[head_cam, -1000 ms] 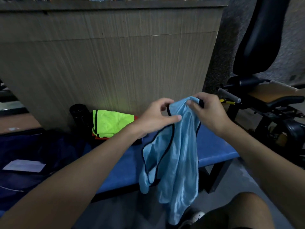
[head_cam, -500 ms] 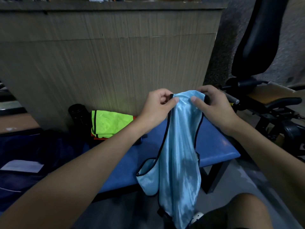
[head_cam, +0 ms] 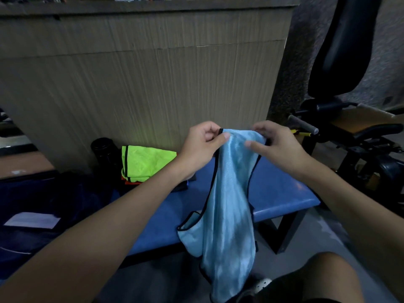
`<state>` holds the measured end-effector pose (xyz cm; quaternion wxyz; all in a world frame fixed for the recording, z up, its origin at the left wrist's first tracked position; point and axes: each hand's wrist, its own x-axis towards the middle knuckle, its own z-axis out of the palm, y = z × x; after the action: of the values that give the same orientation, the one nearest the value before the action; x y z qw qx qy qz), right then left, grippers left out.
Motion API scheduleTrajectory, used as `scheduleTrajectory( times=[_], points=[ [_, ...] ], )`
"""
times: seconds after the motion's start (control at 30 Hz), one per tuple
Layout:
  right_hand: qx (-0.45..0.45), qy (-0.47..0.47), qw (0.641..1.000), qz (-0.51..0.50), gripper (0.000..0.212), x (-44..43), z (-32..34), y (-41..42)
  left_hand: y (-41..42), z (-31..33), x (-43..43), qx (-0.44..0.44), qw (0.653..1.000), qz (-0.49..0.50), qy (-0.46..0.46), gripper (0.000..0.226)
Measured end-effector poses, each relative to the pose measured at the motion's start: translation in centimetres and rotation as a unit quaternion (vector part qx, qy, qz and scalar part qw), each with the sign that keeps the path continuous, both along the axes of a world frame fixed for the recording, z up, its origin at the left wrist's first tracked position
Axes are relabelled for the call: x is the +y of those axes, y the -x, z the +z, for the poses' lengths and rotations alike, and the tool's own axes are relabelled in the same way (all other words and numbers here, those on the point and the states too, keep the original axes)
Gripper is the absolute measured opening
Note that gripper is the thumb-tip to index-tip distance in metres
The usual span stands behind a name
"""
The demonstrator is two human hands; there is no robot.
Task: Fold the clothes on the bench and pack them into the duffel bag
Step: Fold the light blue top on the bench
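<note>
A light blue vest with black trim [head_cam: 229,211] hangs in front of the blue bench [head_cam: 282,191], its lower end dangling past the bench edge. My left hand [head_cam: 202,147] pinches its top left corner. My right hand [head_cam: 277,145] pinches the top right corner, thumb across the cloth. A folded neon yellow vest [head_cam: 146,160] lies on an orange garment at the back of the bench. The dark blue duffel bag [head_cam: 43,202] sits at the left, with a white paper slip [head_cam: 32,219] on it.
A black cylinder [head_cam: 103,149] stands behind the yellow vest against a wood-grain panel [head_cam: 142,73]. A black exercise machine [head_cam: 354,132] with padded seat stands at the right. My knee [head_cam: 317,278] and a shoe show at the bottom.
Both hands have shifted along the top edge of the blue vest and spread it a little wider; the vest now hangs straighter and higher than a second ago.
</note>
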<state>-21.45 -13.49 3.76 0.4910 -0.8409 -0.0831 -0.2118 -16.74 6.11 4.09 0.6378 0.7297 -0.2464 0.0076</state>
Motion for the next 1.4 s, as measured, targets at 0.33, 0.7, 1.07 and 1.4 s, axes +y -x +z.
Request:
scheduleTrajectory(
  times=[0.33,0.7,1.07,1.4],
  points=[
    [-0.029,0.121,0.99,-0.069,0.017,-0.5,0.1,-0.1,0.0,-1.0,-0.6,0.011,0.998,-0.048,-0.03,0.012],
    [-0.024,0.169,0.985,-0.038,0.009,0.2,0.8,0.8,1.6,-3.7,-2.1,0.034,0.994,-0.091,-0.052,0.013],
    [-0.024,0.164,0.986,-0.021,0.011,0.5,0.0,1.0,2.9,-5.2,-3.5,0.048,0.998,-0.043,0.005,0.012],
    [0.038,0.184,0.982,0.017,0.032,-0.4,0.5,1.1,3.4,-5.9,-3.5,0.037,0.999,-0.028,-0.006,0.031]
  ],
)
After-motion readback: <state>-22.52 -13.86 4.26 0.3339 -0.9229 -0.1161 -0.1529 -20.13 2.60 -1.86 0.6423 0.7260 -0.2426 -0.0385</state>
